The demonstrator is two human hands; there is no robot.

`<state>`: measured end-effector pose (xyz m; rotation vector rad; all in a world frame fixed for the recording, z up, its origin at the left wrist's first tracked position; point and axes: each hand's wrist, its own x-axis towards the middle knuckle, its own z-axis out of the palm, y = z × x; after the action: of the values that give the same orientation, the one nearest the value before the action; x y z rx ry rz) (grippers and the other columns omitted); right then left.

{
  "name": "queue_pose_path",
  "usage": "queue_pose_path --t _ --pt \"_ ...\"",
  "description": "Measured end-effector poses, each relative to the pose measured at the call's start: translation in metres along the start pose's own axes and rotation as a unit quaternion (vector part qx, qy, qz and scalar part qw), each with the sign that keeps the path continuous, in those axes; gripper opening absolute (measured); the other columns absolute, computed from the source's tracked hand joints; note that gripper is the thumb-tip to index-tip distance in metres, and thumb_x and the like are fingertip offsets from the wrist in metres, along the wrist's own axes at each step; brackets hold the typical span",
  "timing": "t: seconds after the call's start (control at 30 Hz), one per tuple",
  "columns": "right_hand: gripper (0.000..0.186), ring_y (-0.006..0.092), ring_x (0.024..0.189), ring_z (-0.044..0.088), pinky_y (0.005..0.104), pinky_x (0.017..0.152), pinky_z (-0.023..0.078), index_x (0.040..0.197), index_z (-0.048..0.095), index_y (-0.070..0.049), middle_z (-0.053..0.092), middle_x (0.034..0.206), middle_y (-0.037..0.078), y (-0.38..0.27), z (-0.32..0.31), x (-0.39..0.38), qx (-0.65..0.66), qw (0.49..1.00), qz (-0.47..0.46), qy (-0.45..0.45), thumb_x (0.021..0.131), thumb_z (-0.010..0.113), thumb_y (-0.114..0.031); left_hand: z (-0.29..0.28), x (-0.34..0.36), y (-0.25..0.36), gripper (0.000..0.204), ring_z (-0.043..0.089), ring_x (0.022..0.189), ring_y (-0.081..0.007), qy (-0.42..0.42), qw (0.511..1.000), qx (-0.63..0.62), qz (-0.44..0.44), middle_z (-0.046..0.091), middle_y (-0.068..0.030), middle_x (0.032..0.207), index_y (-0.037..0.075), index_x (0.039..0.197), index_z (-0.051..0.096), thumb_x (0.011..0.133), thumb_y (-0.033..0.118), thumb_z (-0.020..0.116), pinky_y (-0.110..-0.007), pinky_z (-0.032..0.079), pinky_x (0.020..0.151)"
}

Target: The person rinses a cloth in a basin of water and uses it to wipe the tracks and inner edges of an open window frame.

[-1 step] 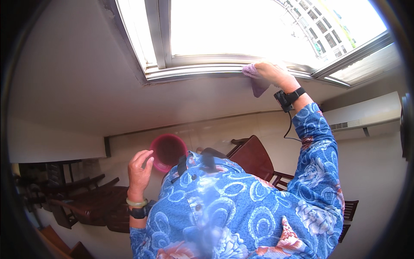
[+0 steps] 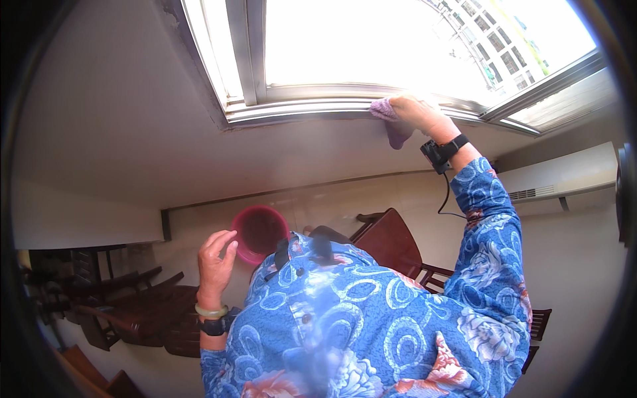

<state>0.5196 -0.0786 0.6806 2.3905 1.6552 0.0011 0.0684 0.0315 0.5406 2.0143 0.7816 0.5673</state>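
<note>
My right hand [image 2: 418,113] is stretched up to the window and closed on a purple cloth [image 2: 397,131]. It presses the cloth's bunched top against the metal sill track [image 2: 312,109] of the window frame, while a loose end hangs down over the wall. Low on the left, my left hand [image 2: 215,263] hangs in the air with nothing in it, thumb apart from loosely bent fingers. Just to its right, below it on the floor, stands a pink bucket [image 2: 285,229] with a dark inside.
A reddish-brown wooden chair [image 2: 391,239] stands on the tiled floor right of the bucket. More dark wooden furniture [image 2: 133,315] fills the lower left. A white air conditioner [image 2: 564,172] is at the right. The window sash [image 2: 551,86] lies at the upper right.
The cloth has shifted very slightly left along the sill, and its hanging end has folded a little. My left hand keeps its place.
</note>
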Motion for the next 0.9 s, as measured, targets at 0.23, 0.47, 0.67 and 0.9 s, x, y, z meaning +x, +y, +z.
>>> queue_pose_path --t 0.23,0.47,0.67,0.9 --pt "0.009 0.032 0.063 0.06 0.0395 0.055 0.047 0.07 0.057 -0.006 0.058 0.067 0.016 -0.112 -0.01 0.032 0.018 0.99 -0.106 0.091 0.07 0.054 -0.014 0.01 -0.001 -0.001 0.019 0.06 0.086 -0.0294 0.013 1.0 -0.009 0.018 0.062 -0.0148 0.093 0.001 0.095 0.063 0.077 0.007 0.061 -0.034 0.047 0.076" --pt "0.04 0.0258 0.061 0.061 0.0322 0.055 0.049 0.063 0.056 -0.007 0.057 0.063 0.01 -0.239 -0.042 0.079 -0.019 0.98 -0.194 0.042 0.038 0.083 -0.022 0.006 0.008 0.012 0.018 0.059 0.086 -0.0301 0.017 0.998 0.006 0.055 0.062 -0.0151 0.092 0.001 0.094 0.063 0.077 0.007 0.061 -0.035 0.047 0.075" --pt "0.049 0.0247 0.059 0.062 0.0361 0.054 0.049 0.063 0.06 -0.007 0.056 0.057 0.008 -0.172 -0.012 0.064 0.083 0.966 -0.203 0.14 0.048 0.078 -0.05 0.003 0.005 0.011 0.018 0.059 0.086 -0.0298 0.034 0.998 0.008 0.049 0.062 -0.0156 0.092 0.0 0.093 0.063 0.077 0.006 0.061 -0.035 0.047 0.076" --pt "0.011 0.0311 0.066 0.059 0.0395 0.059 0.047 0.068 0.059 -0.004 0.058 0.066 0.014 0.005 0.001 -0.017 0.03 0.994 -0.059 0.083 0.072 0.051 -0.011 0.007 0.004 0.012 0.018 0.059 0.088 -0.0269 0.034 0.999 0.013 0.026 0.062 -0.0144 0.093 -0.002 0.095 0.063 0.078 0.006 0.059 -0.033 0.046 0.08"
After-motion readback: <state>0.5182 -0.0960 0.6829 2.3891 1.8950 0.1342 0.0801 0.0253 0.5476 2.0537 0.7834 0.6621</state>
